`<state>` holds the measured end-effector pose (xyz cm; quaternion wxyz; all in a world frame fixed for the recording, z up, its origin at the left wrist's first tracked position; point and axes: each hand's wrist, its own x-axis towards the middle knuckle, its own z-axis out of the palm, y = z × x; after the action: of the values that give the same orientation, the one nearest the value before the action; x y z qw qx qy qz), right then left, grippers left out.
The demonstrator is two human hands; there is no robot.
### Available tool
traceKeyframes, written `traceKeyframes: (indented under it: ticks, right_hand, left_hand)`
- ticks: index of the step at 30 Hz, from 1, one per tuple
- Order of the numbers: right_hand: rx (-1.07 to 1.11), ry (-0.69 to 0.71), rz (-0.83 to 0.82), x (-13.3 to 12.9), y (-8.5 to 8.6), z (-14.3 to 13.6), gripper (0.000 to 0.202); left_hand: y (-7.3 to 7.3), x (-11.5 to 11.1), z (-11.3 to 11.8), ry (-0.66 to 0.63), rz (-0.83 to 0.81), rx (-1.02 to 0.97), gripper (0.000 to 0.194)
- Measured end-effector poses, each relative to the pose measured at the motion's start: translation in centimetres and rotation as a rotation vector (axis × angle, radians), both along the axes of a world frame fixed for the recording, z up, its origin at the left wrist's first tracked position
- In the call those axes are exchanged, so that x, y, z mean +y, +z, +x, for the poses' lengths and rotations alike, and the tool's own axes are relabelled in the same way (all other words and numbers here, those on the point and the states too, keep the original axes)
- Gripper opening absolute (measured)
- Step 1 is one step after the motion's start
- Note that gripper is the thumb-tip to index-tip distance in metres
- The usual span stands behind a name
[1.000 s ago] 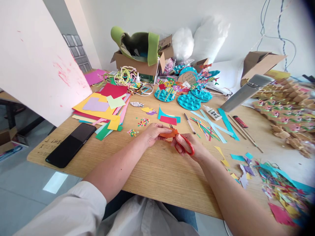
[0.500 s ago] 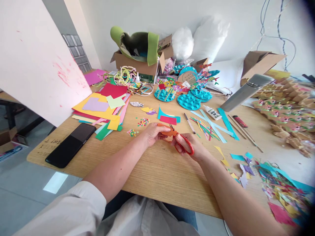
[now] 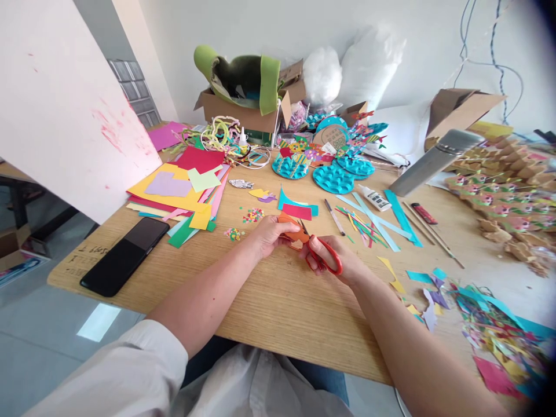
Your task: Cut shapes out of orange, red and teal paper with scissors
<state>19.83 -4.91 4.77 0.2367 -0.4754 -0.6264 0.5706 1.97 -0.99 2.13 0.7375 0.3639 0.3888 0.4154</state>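
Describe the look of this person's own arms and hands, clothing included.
The left arm wears a loose, pale grey sleeve that ends near the elbow; the left forearm below is bare, with one small dark spot. The right forearm is bare too, any sleeve out of view. Left hand and right hand are both ungloved.

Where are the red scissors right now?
In the head view, the red scissors are in the right hand, just right of the picture's centre, at the orange paper held by the left hand.

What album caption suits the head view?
Above a table: red-handled scissors in the right hand, orange paper in the left hand.
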Motion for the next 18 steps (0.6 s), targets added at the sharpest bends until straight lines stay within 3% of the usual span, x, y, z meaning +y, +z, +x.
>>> traceKeyframes:
  ticks: [18]
  right_hand:
    - [-0.030, 0.012, -0.007, -0.13, 0.48, -0.12, 0.065]
  left_hand:
    - [-0.01, 0.03, -0.05, -0.010, -0.001, -0.004, 0.028]
